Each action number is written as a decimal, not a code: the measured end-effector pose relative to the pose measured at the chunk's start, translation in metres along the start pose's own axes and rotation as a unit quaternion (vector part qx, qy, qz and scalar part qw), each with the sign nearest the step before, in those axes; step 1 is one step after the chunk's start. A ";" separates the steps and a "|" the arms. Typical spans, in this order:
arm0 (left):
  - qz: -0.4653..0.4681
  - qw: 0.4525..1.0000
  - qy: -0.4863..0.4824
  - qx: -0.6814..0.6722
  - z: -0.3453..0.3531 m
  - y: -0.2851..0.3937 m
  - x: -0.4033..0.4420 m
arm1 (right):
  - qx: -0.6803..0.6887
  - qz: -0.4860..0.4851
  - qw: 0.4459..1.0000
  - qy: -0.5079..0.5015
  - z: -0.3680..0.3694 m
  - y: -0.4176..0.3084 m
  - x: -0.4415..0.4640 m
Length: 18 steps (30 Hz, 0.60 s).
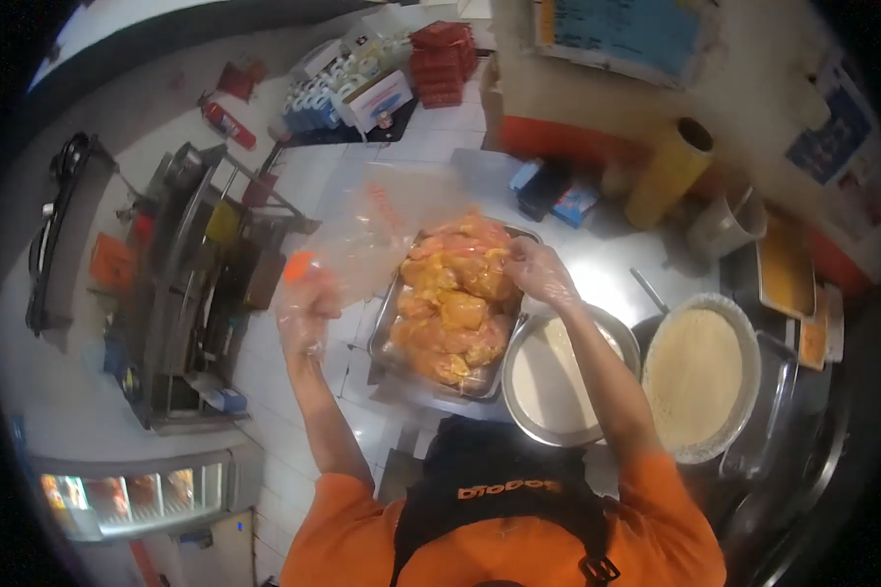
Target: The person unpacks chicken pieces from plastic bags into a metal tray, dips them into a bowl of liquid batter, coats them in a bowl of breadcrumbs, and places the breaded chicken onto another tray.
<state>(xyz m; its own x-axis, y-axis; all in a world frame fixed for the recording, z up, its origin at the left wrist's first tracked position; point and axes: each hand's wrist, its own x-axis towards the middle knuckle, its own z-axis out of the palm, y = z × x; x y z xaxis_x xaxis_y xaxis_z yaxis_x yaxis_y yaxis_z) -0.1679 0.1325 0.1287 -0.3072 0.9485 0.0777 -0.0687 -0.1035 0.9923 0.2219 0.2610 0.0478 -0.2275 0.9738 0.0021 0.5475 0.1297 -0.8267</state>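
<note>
A metal tray (377, 338) piled with raw, yellow-marinated chicken pieces (460, 308) lies in front of me. My left hand (308, 311), in a clear glove, is closed on a see-through plastic bag (387, 210) with red print. The bag spreads from that hand toward the tray's far left corner; a bright orange patch shows just above the fingers. My right hand (540, 272), also in a clear glove, is at the tray's right edge beside the chicken. Its fingers are pinched together; what they hold is too small to make out.
Right of the tray stand a bowl of white liquid (550, 377) and a bowl of pale flour-like powder (703, 367). Behind them are a yellow cylinder (668, 174), a pitcher (726, 230) and a metal container (785, 264). A metal rack (191, 284) stands left, across the tiled floor.
</note>
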 end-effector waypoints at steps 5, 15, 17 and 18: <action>-0.007 0.939 0.210 -0.274 -0.061 -0.065 -0.064 | -0.104 -0.098 0.972 -0.188 0.010 -0.035 0.027; -0.101 0.830 0.362 -0.413 -0.143 -0.256 -0.169 | -0.249 -0.268 0.900 -0.239 0.065 -0.050 0.029; -0.144 0.820 0.363 -0.418 -0.155 -0.350 -0.176 | -0.270 -0.233 0.902 -0.246 0.069 -0.046 0.031; -0.188 0.820 0.350 -0.412 -0.159 -0.393 -0.182 | -0.282 -0.188 0.910 -0.238 0.071 -0.043 0.032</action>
<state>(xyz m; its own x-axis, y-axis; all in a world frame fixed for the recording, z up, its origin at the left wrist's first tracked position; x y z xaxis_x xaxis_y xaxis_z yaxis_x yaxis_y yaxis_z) -0.2356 -0.0470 -0.2911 -0.5661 0.5858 -0.5800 -0.8135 -0.2833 0.5079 0.1338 0.2735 0.0439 -0.7332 0.6675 -0.1296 0.6552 0.6425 -0.3975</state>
